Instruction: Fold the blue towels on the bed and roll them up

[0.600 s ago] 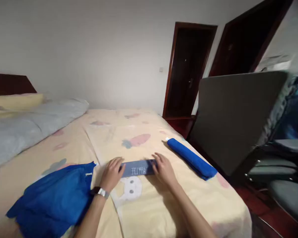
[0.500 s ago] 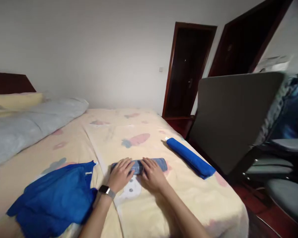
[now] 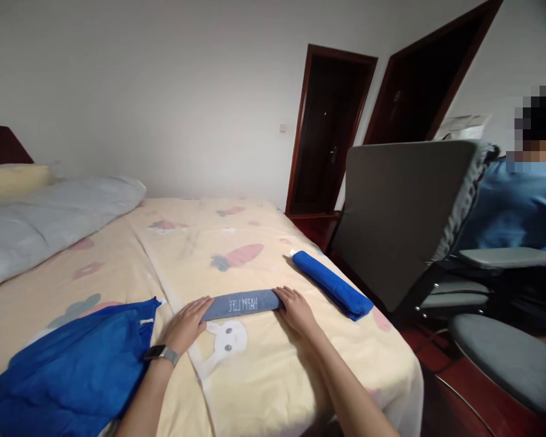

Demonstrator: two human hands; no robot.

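A: What has changed on the bed (image 3: 355, 388) in the last half second?

B: The grey-blue towel (image 3: 242, 304) lies longer and flatter. Half a second ago both hands sat close together on top of a short roll of it; now they have slid apart to its 2 ends, and the printed lettering faces up again, reading upside down from the wearer's side.

A: What does that mean for the work in hand?

B: By the look of it, the towel is being pressed and evened out into a narrow strip, so the shaping is not finished.

A: How are the hands posed?

B: The left hand (image 3: 185, 325), a watch (image 3: 162, 353) on its wrist, lies palm down with fingers spread loosely, fingertips touching the towel's left end. The right hand (image 3: 295, 309) rests palm down at the right end, fingers together and slightly curled against the cloth. Neither hand pinches or lifts anything; both forearms reach in from the bottom edge.

A: And where does the towel sit?

B: Crosswise on the yellow sheet, just above a printed rabbit (image 3: 226, 341). A rolled blue towel (image 3: 331, 284) lies apart to its right near the bed's edge, and a loose blue cloth (image 3: 68, 370) is heaped to the left. Another person in blue (image 3: 519, 209) sits behind a grey chair (image 3: 403, 206) at the right.
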